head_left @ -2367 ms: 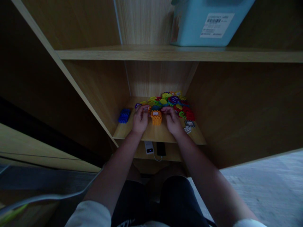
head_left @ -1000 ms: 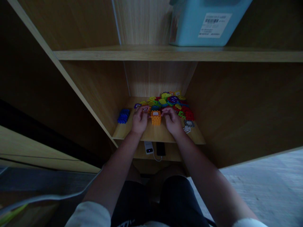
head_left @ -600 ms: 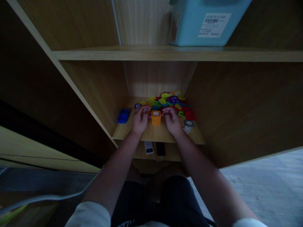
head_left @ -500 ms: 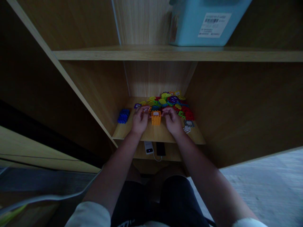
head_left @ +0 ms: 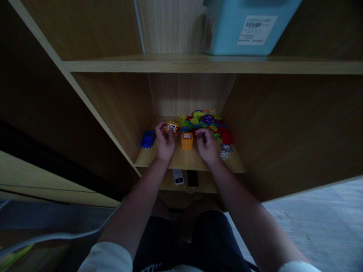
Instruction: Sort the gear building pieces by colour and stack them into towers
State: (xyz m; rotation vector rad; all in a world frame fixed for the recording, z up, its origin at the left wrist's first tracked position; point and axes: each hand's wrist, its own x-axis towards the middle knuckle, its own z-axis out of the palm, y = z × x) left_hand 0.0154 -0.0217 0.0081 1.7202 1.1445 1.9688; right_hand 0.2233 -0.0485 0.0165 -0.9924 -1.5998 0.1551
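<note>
An orange plastic building piece with a white window grid [head_left: 172, 127] is pinched between the thumb and fingers of my left hand [head_left: 165, 144], above the shelf. Between my hands stands an upright orange block stack [head_left: 186, 142] made of similar toothed pieces, with a white patch on top. My right hand [head_left: 207, 145] is just right of the stack, not touching it. Its fingers are bent, thumb and forefinger apart, and nothing shows between them. Behind lies a heap of coloured building pieces [head_left: 195, 121], mostly yellow, green, red and purple, partly hidden by my hands.
Blue pieces [head_left: 148, 139] sit stacked at the shelf's left. Grey pieces [head_left: 226, 147] and a white piece [head_left: 224, 155] lie at the right. Below are a white power bank [head_left: 178, 176] and a black phone [head_left: 192, 178] with a cable. A light-blue bin [head_left: 227, 34] stands on the upper shelf.
My left hand has drawn slightly left, and the windowed orange piece now shows more plainly in its fingers. My right hand has barely moved; the orange stack stays where it was.
</note>
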